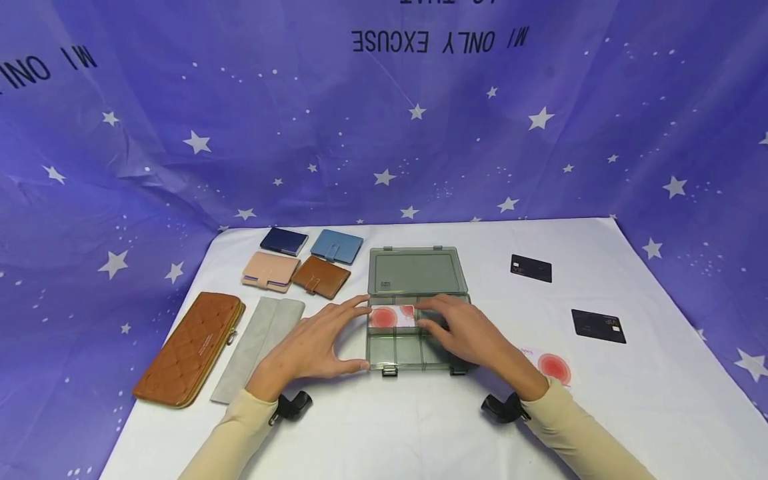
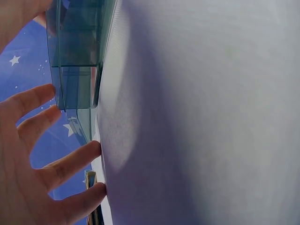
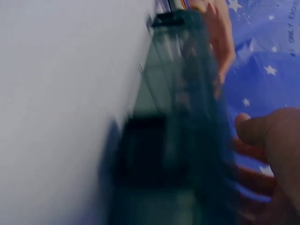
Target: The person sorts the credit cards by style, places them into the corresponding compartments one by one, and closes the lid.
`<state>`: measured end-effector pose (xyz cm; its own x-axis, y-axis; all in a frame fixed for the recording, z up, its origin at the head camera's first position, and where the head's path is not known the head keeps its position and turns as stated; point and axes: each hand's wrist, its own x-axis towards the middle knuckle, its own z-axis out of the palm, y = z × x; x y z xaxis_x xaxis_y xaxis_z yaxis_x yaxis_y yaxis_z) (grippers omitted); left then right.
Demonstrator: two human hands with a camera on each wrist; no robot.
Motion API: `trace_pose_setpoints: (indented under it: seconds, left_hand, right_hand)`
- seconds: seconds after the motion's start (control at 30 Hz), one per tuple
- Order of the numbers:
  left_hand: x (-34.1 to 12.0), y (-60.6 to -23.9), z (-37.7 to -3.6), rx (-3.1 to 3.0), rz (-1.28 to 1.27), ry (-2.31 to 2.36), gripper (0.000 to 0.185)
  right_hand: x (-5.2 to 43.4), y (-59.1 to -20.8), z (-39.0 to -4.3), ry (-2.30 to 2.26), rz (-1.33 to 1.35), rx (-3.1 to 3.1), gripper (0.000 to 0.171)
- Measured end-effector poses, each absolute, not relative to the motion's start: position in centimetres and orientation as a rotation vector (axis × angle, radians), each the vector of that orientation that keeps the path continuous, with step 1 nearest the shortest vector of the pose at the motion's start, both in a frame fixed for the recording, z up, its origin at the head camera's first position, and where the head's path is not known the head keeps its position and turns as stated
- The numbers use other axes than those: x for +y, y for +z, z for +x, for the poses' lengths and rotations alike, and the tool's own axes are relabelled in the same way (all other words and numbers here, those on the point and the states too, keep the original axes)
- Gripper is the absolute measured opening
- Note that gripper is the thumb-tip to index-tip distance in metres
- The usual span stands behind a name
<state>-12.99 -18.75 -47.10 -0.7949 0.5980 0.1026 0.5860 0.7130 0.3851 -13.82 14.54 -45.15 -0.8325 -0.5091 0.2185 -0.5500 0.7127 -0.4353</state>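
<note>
A translucent grey-green compartment box (image 1: 414, 350) lies open at the table's centre, its lid (image 1: 415, 270) folded back flat. In its back-left compartment lies a white card with a red circle (image 1: 389, 317). My left hand (image 1: 312, 347) is spread against the box's left wall, thumb at the front corner and index finger at the back corner. My right hand (image 1: 465, 333) lies over the box's right half, and its straight fingers touch the card's right end. The left wrist view shows the box corner (image 2: 77, 61) beside spread fingers (image 2: 33, 154). The right wrist view is blurred: box wall (image 3: 183, 117), right hand (image 3: 272, 154).
Navy (image 1: 284, 241), blue (image 1: 337, 246), pink (image 1: 271, 271) and brown (image 1: 321, 277) wallets lie back left, with a long quilted brown wallet (image 1: 189, 348) and grey pouch (image 1: 258, 347) nearer. Two black cards (image 1: 531, 268) (image 1: 598, 326) and another red-circle card (image 1: 549, 365) lie right. A starry blue backdrop hangs behind.
</note>
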Motion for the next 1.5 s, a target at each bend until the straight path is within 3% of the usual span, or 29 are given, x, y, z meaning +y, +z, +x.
trace_pose_setpoints:
  seconds: [0.23,0.53,0.73,1.0,1.5]
  left_hand:
    - [-18.8,-47.1,-12.9,2.885,0.997,0.629,0.096]
    - [-18.8,-47.1,-12.9,2.880,1.000,0.641,0.097]
    - [-18.9,-47.2,-12.9,2.905,1.029,0.646,0.096]
    - [-18.7,-47.1,-12.9,2.892,1.020,0.650,0.096]
    - [-18.7,-47.2,-12.8,2.885,1.018,0.659,0.098]
  right_hand:
    - [20.3,-43.9,-12.9,0.857,0.923,-2.691,0.038]
    - [29.1,-43.6,-10.2,0.723,0.723,-2.952,0.042]
    - [32.9,-44.6,-8.0,0.574,0.591,-3.083,0.054]
    - [35.4,-45.7,-5.9,0.544,0.545,-3.084,0.071]
    - [35.8,-46.1,-6.4,0.635,0.683,-2.902,0.053]
